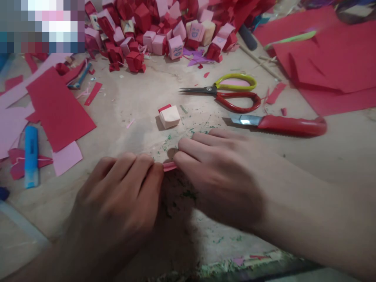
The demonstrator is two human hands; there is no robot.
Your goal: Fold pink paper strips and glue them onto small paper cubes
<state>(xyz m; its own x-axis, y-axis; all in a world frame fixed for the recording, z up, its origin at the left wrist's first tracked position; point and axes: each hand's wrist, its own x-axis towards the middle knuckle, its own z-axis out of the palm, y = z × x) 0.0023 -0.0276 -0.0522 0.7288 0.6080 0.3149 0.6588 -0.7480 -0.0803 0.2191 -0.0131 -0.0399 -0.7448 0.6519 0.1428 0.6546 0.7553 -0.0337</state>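
Both hands meet low over the middle of the table, fingers curled down. Between them shows a short stretch of a narrow pink paper strip point(169, 167). My left hand point(117, 196) pinches its left end between thumb and fingers. My right hand point(220, 168) is closed on the other end, though its fingertips are hidden. Just beyond the hands sits a small cream paper block point(170, 116) with a red edge at its back. Scissors point(217, 91) with one yellow and one red handle lie farther off. A red-handled utility knife point(290, 124) rests beyond my right hand.
Many folded red and pink paper figures point(176, 47), some with drawn faces, are heaped at the back. Red paper sheets point(329, 58) lie at right. At left are a red paper piece point(60, 109), pink scraps and a blue highlighter point(31, 156). Green bits litter the table.
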